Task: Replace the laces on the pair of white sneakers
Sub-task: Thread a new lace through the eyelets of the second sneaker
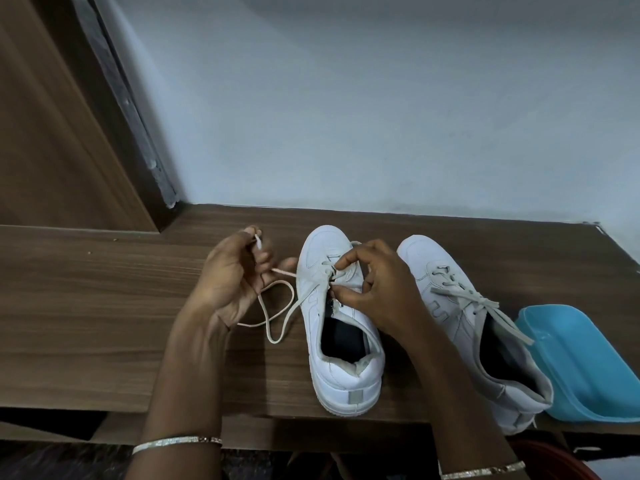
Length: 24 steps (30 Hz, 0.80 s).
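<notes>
On wooden table (104, 323), left hand (230, 282) pinching lace (258, 241) end, right hand (377, 289) pinching lace at sneaker (346, 368)

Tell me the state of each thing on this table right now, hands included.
Left hand: pinches the lace by its tip.
Right hand: pinches the lace at the eyelets.
Lace: partly threaded, slack loop on the table.
Left sneaker: upright, only front eyelets laced.
Right sneaker: upright, laced, ends untied.
Blue tray: upright, nothing visible inside.

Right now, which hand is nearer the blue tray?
Right. The right hand is at the half-laced sneaker's eyelets, one shoe from the tray; the left hand holds the lace end farther left.
</notes>
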Tool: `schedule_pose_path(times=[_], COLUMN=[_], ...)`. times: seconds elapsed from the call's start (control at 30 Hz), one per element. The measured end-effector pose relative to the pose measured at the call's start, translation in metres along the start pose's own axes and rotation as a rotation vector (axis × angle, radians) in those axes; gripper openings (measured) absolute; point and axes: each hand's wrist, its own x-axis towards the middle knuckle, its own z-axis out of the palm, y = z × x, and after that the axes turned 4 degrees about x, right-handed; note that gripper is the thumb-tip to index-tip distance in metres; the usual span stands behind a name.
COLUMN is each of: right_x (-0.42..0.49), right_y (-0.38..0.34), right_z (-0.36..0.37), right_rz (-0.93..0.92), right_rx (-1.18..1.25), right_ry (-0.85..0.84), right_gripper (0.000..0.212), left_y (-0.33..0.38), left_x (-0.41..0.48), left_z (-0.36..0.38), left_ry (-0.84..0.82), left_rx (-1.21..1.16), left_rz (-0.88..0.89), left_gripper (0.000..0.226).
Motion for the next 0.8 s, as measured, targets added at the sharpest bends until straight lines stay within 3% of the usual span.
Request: schedule_pose_path(times=[0.07,0.13,0.23,0.33,0.5,0.67,0.73,0.8], right_x=[0.0,0.0,-0.001,-0.002,-0.001,-0.002,-0.002,-0.004], right_y=[0.001,0.0,0.002,0.011,0.022,0.023,0.022,0.018], right_z=[0.0,0.001,0.003,0.005,0.008,0.012,0.015,0.015], right_rz=[0.021,0.027,0.047,0.101,0.178,0.189,0.166,0.139], right_rx=[-0.033,-0.08,-0.12,0.014,0.14,0.154,0.115,-0.012], right_ry=[0.013,0.024,0.065,0.059,0.002,0.007,0.06,0.123], right_gripper=[0.033,0.039,0.058,0.068,0.077,0.081,0.079,0.076], left_y=[0.001,-0.001,-0.007,-0.012,-0.012,-0.004,-0.004,-0.003], left_x=[0.001,-0.001,-0.006,-0.006,-0.001,0.001,0.002,0.005], left_z=[-0.004,-0.007,-0.007,-0.01,-0.007,0.001,0.001,-0.002], left_ry=[0.077,0.105,-0.176,-0.367,-0.268,-0.099,-0.05,0.03], left_rx=[0.157,0.552,1.008,1.145,0.746,-0.062,-0.189,-0.142], left_rz=[0.056,0.161,0.156,0.074,0.103,-0.001,-0.037,-0.047], left_gripper=[0.026,0.027,0.024,0.033,0.037,0.039,0.039,0.038])
